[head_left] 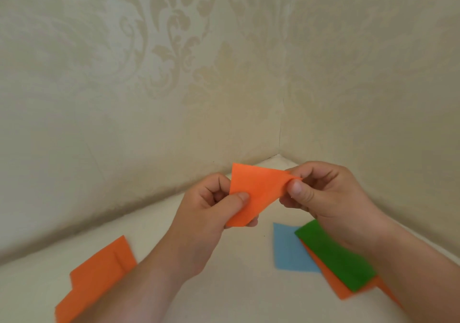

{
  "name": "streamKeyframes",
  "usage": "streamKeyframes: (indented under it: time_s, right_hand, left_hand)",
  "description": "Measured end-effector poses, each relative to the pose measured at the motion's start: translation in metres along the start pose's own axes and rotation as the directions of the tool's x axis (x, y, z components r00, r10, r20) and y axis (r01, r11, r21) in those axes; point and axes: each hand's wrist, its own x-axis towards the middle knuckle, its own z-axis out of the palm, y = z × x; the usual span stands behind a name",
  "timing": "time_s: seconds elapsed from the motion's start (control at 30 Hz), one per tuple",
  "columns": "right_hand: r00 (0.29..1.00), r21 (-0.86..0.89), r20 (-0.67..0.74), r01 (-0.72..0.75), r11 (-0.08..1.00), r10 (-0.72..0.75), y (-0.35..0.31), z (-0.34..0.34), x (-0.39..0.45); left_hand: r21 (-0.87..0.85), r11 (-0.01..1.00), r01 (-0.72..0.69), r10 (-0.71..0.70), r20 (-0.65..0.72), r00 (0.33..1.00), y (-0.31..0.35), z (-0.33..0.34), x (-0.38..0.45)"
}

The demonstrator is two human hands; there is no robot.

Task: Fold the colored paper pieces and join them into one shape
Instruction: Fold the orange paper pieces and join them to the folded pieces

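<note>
held up above the white bench (224, 260), in front of the wallpapered corner: a folded orange paper piece (256, 193), thin, light and limp, likely to bend or tear under a hard pull, creasing easily and keeping any crease pressed in; best taken at the edges and corners, close to the fold line, with a light pinch

pinched by the left hand (211, 210) at its lower left edge, thumb lying flat across the front face, other fingers curled behind; pinched by the right hand (323, 198) at its right corner, thumb on top, fingers bent beneath and partly hidden, so both hands grasping the same piece; both forearms rising from the bottom of the view and meeting at the piece

right of and below the held piece, flat on the bench: a blue paper piece (288, 250), with a green paper piece (333, 258) overlapping its right edge and lying on another orange piece (336, 286); far left of and below the held piece: a folded orange strip (99, 273), untouched

judging from this, folding only begun, joining not yet started
</note>
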Motion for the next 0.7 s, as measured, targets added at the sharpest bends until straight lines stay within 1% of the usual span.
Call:
streamKeyframes:
  time_s: [0.13,0.27,0.37,0.5,0.6,0.7]
  right_hand:
    - [1.0,0.0,0.0,-0.007,1.0,0.007,-0.0007,0.0005,-0.0006]
    - [0.998,0.019,0.069,0.013,1.0,-0.014,-0.0019,0.0016,-0.0023]
    - [0.997,0.019,0.081,-0.008,1.0,0.006,-0.0002,0.0001,-0.0031]
    - [0.996,0.012,0.082,-0.032,0.999,0.031,-0.0004,0.0013,-0.0034]
    - [0.998,-0.065,0.05,-0.021,0.998,0.024,-0.0004,0.002,-0.0037]
    - [0.999,-0.128,0.031,-0.022,0.992,0.027,0.0031,0.0049,-0.003]
  left_hand:
    - [-0.032,0.999,0.007,-0.008,-0.015,1.0,0.0017,0.0008,-0.0005]
    - [-0.068,0.998,-0.013,0.009,-0.06,0.998,0.0032,0.0025,0.0007]
    - [-0.059,0.998,-0.037,0.031,-0.098,0.995,0.0018,0.0013,0.0035]
    - [-0.061,0.996,-0.062,0.057,-0.076,0.995,0.0003,-0.0024,0.0049]
    - [-0.073,0.994,-0.086,0.08,-0.084,0.993,0.0009,-0.0026,0.0051]
    - [-0.107,0.99,-0.09,0.075,-0.138,0.988,0.0009,-0.0042,0.0075]
